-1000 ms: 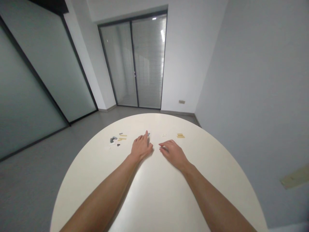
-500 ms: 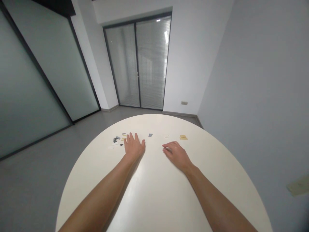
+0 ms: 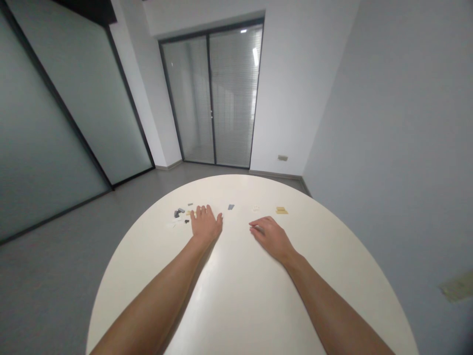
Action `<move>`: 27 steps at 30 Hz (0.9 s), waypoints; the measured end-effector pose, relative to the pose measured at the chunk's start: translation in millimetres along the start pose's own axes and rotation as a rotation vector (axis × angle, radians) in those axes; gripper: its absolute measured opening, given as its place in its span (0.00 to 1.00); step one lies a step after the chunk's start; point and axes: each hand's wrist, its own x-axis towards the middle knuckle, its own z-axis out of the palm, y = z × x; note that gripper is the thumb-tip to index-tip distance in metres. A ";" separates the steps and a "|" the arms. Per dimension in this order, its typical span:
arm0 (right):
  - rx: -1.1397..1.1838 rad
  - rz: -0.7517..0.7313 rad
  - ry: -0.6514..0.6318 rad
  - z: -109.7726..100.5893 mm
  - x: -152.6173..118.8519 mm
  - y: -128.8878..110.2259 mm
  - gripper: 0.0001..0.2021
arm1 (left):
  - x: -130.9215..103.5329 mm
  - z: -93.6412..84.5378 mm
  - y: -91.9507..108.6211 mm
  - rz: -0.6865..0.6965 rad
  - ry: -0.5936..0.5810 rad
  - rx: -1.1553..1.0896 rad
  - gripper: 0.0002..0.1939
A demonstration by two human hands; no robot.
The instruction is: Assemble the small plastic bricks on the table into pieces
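My left hand (image 3: 206, 225) lies palm down with fingers spread and slightly bent, just right of a loose group of small pieces. Beside its fingertips are small yellow pieces (image 3: 188, 213), partly hidden. Dark grey pieces (image 3: 177, 214), a black piece (image 3: 186, 221) and faint white pieces (image 3: 172, 225) lie farther left. My right hand (image 3: 269, 235) rests on its side, thumb and forefinger a little apart, with nothing visible between them. Beyond it are small white pieces (image 3: 255, 208) and a stack of yellow strips (image 3: 281, 210). A flat grey-blue piece (image 3: 231, 207) sits between the hands. The pieces' exact kind is unclear.
All this lies on a round white table (image 3: 236, 305), whose far edge curves ahead of my hands. Beyond stand a glass door (image 3: 232, 98) with blinds, frosted panels (image 3: 74, 88) at left and a plain wall (image 3: 399, 123) at right.
My left fingers have bent and drawn back slightly toward me, partly covering the yellow pieces. My right hand has stayed nearly still.
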 end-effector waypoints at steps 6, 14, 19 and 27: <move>-0.002 -0.003 -0.003 0.6 0.7 0.7 0.09 | -23.0 -12.4 27.1 0.208 -0.009 -0.072 0.23; 0.003 -0.015 -0.002 0.7 0.6 -1.6 0.08 | -35.6 -23.2 44.6 0.617 -0.055 -0.243 0.13; -0.030 0.000 0.006 -1.2 0.0 -2.5 0.08 | -35.3 -23.9 46.5 0.717 -0.109 -0.406 0.17; -0.144 0.042 -0.051 -4.3 1.9 -2.2 0.08 | -35.8 -12.7 44.2 0.697 -0.191 -0.598 0.19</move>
